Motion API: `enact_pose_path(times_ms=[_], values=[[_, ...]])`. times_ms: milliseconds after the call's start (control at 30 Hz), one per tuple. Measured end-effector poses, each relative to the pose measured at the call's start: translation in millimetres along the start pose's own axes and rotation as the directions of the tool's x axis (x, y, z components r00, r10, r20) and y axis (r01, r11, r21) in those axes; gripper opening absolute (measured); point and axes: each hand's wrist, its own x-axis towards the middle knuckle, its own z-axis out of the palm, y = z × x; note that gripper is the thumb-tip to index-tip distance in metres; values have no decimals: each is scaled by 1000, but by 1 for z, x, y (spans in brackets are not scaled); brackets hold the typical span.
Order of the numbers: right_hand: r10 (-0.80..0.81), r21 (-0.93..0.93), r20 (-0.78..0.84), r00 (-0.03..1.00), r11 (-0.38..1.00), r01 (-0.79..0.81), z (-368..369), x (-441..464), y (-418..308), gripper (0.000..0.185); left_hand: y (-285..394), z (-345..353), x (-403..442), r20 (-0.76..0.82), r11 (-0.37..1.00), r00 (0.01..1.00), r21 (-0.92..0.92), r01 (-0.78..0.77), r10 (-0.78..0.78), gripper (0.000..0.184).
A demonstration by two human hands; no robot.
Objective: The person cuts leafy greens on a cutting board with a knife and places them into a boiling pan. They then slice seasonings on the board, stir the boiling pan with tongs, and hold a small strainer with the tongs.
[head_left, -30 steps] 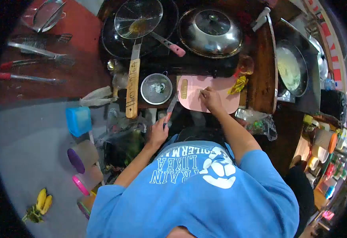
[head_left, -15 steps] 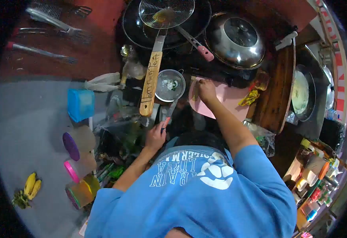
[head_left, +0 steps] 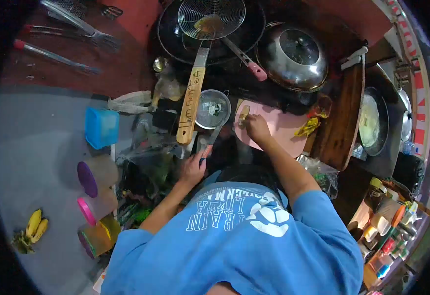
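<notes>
My left hand grips the handle of a small round strainer, its fingers closed near the handle's end. White and green bits lie inside the strainer. On the pink cutting board, my right hand is closed at the left side, fingers pointing down. Just beyond its fingertips lies a yellowish-brown elongated piece, too small to name; whether the fingers hold anything is hidden. A yellow crumpled wrapper rests on the board's right side.
A wire skimmer with a wooden handle lies across a black wok, beside a pink-handled utensil. Right of it stands a lidded pan. Leftward are a blue container, lidded jars and bananas.
My right hand has drawn back toward me and slightly right, uncovering the yellowish-brown piece on the board. My left hand stays on the strainer handle. The view has shifted slightly.
</notes>
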Motion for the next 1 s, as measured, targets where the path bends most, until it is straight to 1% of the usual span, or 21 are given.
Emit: enact_pose_path(times_ms=[67, 100, 167, 200, 267, 367, 433, 500, 533, 567, 600, 633, 667, 700, 733, 800, 867, 933, 967, 1000], values=[[-67, 78, -97, 993, 994, 75, -9, -7, -3, 14, -5, 3, -1, 8, 1000, 1000, -11, -8, 8, 40], [-68, 76, -99, 993, 994, 76, -8, -8, -2, 14, -8, 5, -1, 17, 1000, 1000, -23, -13, 14, 40], [-56, -54, -54, 997, 997, 53, -2, -11, 1, 15, -4, 2, -1, 26, 1000, 1000, -25, 4, -4, 39], [-57, -56, -55, 997, 997, 54, 0, -12, 4, 15, -2, 1, -1, 36, 999, 999, -27, 24, -23, 39], [-41, -139, 26, 999, 989, 45, -2, -12, 2, 16, -3, -1, -3, 18, 999, 1000, -48, 26, -25, 38], [-81, -125, 69, 994, 988, 89, -17, -13, 3, 15, -2, -6, -6, 9, 997, 999, -61, 45, -44, 37], [-84, -94, 39, 996, 992, 88, -15, -12, 7, 15, -4, -7, -7, 11, 996, 998, -57, 62, -62, 37], [-90, -63, 10, 996, 994, 91, -9, -5, 10, 14, -11, -4, -11, -46, 997, 999, -71, 4, -8, 37], [28, 27, -191, 981, 999, -24, -8, 4, 7, 14, -13, -3, -14, -51, 997, 999, -73, 8, -12, 37], [161, 138, -370, 915, 984, -117, -6, 14, 5, 14, -15, -3, -17, -58, 998, 998, -62, -1, -3, 37], [153, 137, -367, 917, 984, -110, -6, 25, 4, 14, -16, -1, -20, -65, 999, 998, -51, -10, 7, 37], [250, 134, -262, 932, 966, -221, -11, 39, -1, 14, -16, -1, -22, -71, 999, 997, -51, -4, 1, 37], [346, 121, -154, 925, 936, -330, -11, 52, -4, 14, -14, -2, -25, -50, 1000, 999, -29, 0, -1, 37], [343, 78, -161, 926, 939, -334, -1, 63, -4, 13, -13, -4, -28, -27, 1000, 1000, -4, 3, -3, 37], [344, 88, -158, 926, 939, -333, 5, 70, -7, 13, -11, -7, -29, -25, 1000, 1000, 5, 7, -7, 37], [336, 22, -239, 911, 940, -341, 15, 76, -13, 13, -7, -12, -30, 0, 999, 1000, 40, 29, -29, 38], [326, 38, -238, 915, 944, -327, 9, 74, -18, 13, -17, -7, -32, 0, 999, 1000, 36, 31, -31, 39], [308, 44, -235, 922, 951, -306, 12, 70, -14, 15, -25, 1, -36, -59, 1000, 998, 13, 5, -4, 39], [292, 19, -233, 928, 955, -295, 25, 69, -6, 15, -22, -1, -35, -57, 1000, 998, 10, 4, -3, 39], [275, -4, -230, 934, 959, -284, 38, 65, 2, 16, -18, -3, -35, -6, 998, 998, 18, 55, -55, 39]])
